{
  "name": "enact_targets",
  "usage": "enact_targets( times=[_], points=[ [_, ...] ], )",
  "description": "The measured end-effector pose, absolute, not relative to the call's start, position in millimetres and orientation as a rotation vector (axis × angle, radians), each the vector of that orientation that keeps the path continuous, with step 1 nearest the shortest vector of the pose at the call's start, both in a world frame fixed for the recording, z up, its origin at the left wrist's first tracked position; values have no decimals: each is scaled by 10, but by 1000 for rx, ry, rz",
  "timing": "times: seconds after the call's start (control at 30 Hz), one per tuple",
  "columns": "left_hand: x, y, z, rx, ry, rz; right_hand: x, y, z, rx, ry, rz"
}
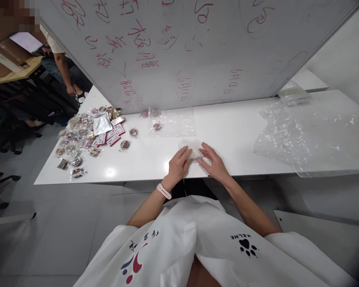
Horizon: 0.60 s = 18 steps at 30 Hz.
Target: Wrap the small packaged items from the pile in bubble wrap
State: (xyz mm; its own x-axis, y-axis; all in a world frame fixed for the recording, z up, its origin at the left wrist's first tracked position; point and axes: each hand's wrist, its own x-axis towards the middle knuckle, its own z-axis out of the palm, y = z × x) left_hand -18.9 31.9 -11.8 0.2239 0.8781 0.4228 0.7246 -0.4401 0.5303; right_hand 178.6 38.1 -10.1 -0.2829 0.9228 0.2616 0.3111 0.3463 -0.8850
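A crumpled clear plastic bag (194,154) lies at the table's front edge, between my two hands. My left hand (178,164) has its fingers curled onto the bag's left side, with thumb and forefinger close together. On the right side, my right hand (215,165) rests its fingertips at the plastic, thumb and fingers spread apart. Just beyond the hands a flat clear bag (179,123) lies on the table, with a small wrapped round piece (157,127) on its left part. Whether anything is inside the crumpled bag, I cannot tell.
Many small wrapped pieces (77,131) are heaped at the left, with a silver pouch (102,123) and red-and-white cards (113,137). A large clear plastic sheet (311,135) covers the right. A whiteboard (197,67) stands behind. A person's arm (62,69) shows at upper left.
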Motion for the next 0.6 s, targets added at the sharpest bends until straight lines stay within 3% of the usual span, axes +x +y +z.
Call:
enact_targets(
  times=[0.23, 0.6],
  points=[
    [-274, 339, 26, 2257, 1539, 896, 1594, 379, -109, -1229, -1920, 492],
    [-529, 401, 3, 2307, 1358, 825, 1640, 335, -49, -1238, -2240, 179]
  ],
)
